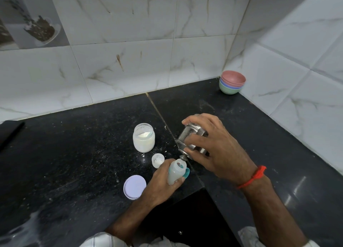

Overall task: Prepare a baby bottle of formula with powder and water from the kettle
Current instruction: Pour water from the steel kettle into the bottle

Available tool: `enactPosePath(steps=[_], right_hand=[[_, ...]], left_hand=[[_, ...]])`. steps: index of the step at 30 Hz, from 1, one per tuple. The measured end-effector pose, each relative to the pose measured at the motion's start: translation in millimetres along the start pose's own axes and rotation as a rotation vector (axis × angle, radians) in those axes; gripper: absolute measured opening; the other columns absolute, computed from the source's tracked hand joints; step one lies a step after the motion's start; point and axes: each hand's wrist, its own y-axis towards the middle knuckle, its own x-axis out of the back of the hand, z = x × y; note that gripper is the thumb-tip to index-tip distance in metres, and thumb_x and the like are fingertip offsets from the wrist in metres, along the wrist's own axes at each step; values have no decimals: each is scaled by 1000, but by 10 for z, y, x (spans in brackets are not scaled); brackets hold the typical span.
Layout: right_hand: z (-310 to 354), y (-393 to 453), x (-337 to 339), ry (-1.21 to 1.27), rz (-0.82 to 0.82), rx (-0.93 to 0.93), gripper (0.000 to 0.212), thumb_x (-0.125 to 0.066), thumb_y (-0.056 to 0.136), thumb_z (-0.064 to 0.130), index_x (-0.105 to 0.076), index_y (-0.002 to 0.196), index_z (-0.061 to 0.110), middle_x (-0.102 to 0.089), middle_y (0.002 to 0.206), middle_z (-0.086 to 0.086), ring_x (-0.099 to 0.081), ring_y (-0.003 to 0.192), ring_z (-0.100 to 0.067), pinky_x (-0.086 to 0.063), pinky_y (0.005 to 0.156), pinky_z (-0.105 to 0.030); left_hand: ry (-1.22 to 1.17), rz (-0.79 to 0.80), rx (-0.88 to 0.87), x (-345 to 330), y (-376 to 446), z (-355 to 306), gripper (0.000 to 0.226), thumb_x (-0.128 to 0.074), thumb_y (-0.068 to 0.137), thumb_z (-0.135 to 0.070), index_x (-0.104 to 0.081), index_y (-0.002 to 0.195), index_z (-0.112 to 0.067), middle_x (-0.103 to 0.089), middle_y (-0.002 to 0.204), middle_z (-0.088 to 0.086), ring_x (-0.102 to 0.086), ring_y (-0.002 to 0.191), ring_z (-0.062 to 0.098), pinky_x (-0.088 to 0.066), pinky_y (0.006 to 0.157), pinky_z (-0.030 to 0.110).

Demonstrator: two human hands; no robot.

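Now, right hand gripping tilted shiny steel kettle, left hand clasping translucent plastic bottle.

One head-worn wide-angle view looks forward and steeply down at a speckled black stone countertop; it faces a corner of white marbled wall tiles; close over both hands.

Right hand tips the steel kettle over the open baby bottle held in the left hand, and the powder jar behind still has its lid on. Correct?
Not quite. In the head view the powder jar is open; its lid lies on the counter. The rest holds: right hand tips the kettle over the bottle in the left hand.
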Motion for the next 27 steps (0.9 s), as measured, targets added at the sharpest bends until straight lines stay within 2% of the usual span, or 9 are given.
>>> enactPosePath(steps=[4, 8, 14, 19, 24, 27], right_hand=[[2, 3, 6, 0, -6, 11, 10, -66, 90, 33, -63, 96, 26, -51, 145, -4, -42, 134, -30, -50, 92, -60], [11, 19, 5, -13, 11, 24, 11, -71, 88, 31, -63, 95, 27, -50, 146, -3, -42, 135, -31, -50, 92, -60], [32, 23, 30, -19, 7, 39, 9, -72, 88, 29, -66, 94, 25, -51, 146, -4, -44, 135, -33, -49, 92, -60], [34, 26, 35, -34, 14, 34, 7, -70, 88, 30, -67, 93, 25, -51, 146, -4, -43, 135, -32, -48, 94, -62], [30, 25, 35, -57, 20, 52, 9, -64, 89, 33, -67, 93, 25, -53, 145, -5, -45, 134, -33, -48, 93, -59], [24, 27, 40, -63, 15, 62, 9, -64, 89, 32, -68, 93, 25, -54, 145, -5, -45, 134, -33, -49, 92, -58]], left_hand=[[3, 2, -5, -1, 7, 8, 57, -79, 87, -41, -46, 133, -42, -60, 130, -21, -57, 119, -4, -42, 87, 3], [9, 6, -17, -7, 20, 26, 57, -78, 88, -44, -46, 135, -40, -60, 130, -20, -59, 119, 1, -45, 92, 13], [10, 8, -18, -6, 18, 30, 57, -79, 88, -43, -46, 134, -41, -60, 130, -20, -58, 119, -1, -42, 87, 2], [6, 12, -20, -5, 24, 24, 56, -79, 89, -42, -44, 133, -43, -60, 131, -19, -58, 119, -1, -42, 87, 2], [6, 16, -18, -3, 33, 28, 58, -79, 88, -42, -44, 134, -43, -59, 133, -19, -58, 121, 1, -44, 92, 8], [10, 19, -16, -9, 36, 39, 58, -79, 89, -42, -44, 135, -43, -59, 133, -20, -58, 121, 2, -41, 91, 4]])
